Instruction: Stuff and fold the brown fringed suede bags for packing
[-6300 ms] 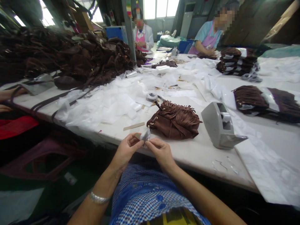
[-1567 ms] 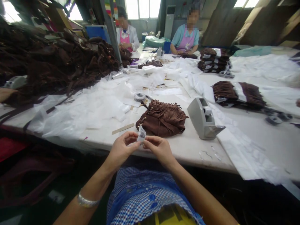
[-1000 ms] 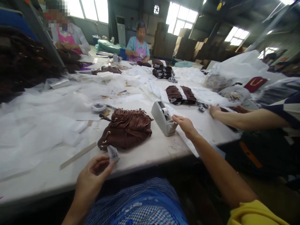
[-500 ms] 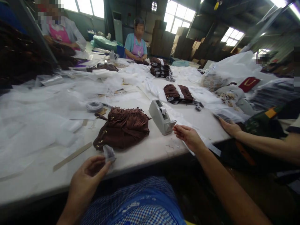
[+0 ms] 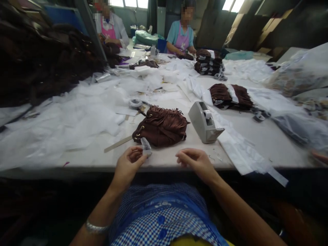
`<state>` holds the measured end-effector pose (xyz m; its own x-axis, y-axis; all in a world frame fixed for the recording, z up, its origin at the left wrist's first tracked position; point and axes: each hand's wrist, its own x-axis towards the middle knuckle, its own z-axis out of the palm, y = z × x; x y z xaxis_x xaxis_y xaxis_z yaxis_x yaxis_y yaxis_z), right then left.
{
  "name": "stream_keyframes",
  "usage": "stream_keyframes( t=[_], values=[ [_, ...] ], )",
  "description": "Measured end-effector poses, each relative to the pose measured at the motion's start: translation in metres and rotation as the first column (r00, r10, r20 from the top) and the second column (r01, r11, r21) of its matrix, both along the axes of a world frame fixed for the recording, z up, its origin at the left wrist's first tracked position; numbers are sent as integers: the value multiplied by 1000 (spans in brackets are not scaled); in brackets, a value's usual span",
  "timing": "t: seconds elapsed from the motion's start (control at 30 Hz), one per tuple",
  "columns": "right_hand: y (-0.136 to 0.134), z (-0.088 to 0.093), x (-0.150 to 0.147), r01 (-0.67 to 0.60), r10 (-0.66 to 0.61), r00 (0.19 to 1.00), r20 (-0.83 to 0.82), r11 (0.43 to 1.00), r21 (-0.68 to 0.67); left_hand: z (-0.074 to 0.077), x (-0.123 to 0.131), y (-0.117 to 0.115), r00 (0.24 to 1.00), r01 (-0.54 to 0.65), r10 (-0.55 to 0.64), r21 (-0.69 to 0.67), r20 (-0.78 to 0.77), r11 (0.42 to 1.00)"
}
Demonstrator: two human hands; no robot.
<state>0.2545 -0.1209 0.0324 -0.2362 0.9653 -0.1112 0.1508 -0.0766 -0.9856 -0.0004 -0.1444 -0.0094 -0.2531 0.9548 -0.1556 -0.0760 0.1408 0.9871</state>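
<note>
My left hand (image 5: 130, 162) pinches a small crumpled piece of clear plastic film (image 5: 146, 146) at the near edge of a dark brown fringed handbag (image 5: 162, 128). The bag lies on its side on the white table, its gold eyelets and drawcord toward the left. Whether the film is joined to the bag, I cannot tell. Above the table's front edge, to the right of the film, my right hand (image 5: 196, 162) has its thumb and fingers pressed together. Anything between them is too small to make out. A grey tape dispenser (image 5: 202, 123) stands just beyond that hand.
White tissue sheets (image 5: 84, 119) cover the left of the table. A flat strip (image 5: 118, 144) lies beside the bag. Banded brown fringed bags (image 5: 230, 96) and a taller stack (image 5: 208, 63) sit farther back. White plastic sleeves (image 5: 238, 150) overhang the front edge. Two people work across the table.
My right hand has moved left from the tape dispenser's cutting edge toward the bag. My left hand still pinches the plastic film. The camera view has swung left and down.
</note>
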Motion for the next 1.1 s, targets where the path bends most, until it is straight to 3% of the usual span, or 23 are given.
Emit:
stream_keyframes(
  t=[0.1, 0.27, 0.57, 0.73, 0.87, 0.97, 1.1],
  values=[
    [3, 3, -55, -214, 215, 977, -1, 976, 28, 1, 0, -3, 1000, 17, -17, 16, -2, 1000],
    [24, -15, -91, -291, 285, 954, 94, 954, 66, -1, -5, -7, 998, 60, -61, 50, 32, 997],
    [26, -20, -90, -334, 343, 927, 148, 939, -84, -5, -17, -9, 990, 135, -134, 39, -36, 990],
    [24, -24, -88, -356, 342, 910, 234, 934, 19, -1, -19, -9, 983, 174, -172, 23, -57, 985],
    [26, -29, -83, -405, 384, 899, 212, 912, 64, 10, -22, -11, 989, 148, -148, 12, 26, 989],
    [24, -28, -77, -362, 350, 919, 182, 932, 33, 18, -23, -14, 988, 135, -135, 10, 79, 991],
    [14, -14, -71, -289, 276, 953, 127, 952, 97, 18, -24, -15, 990, 116, -116, -4, 76, 993]
  ],
)
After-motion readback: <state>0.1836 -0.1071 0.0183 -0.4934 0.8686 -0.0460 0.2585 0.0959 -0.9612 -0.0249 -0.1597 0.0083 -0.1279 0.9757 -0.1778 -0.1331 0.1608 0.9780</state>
